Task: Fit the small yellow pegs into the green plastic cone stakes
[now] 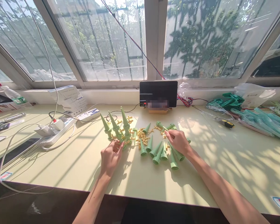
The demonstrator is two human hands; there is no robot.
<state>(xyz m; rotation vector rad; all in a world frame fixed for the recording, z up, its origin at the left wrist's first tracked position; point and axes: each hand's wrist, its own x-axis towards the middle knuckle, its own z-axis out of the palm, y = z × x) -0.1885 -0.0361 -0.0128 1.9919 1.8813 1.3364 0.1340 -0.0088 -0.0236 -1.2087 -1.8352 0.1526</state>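
My left hand [112, 155] is closed, fingertips at the foot of a group of upright green plant watering spikes [125, 124] with yellow valves. Its fingers seem to grip a green piece there, mostly hidden by the hand. To the right, my right hand [178, 141] pinches the narrow tip of a green spike [162, 125] that points up and left. Several loose green cones [156, 158] lie between and below the hands, with their open ends towards me. Among them is a pile of small yellow valves [142, 138].
A dark tablet [158, 93] stands against the window sill. On the left are a power strip [60, 132] with plugs and cables, white boxes [71, 101] and a phone-like slab [14, 154]. Plastic bags [254, 121] and a yellow-black tape measure [227, 123] lie at right.
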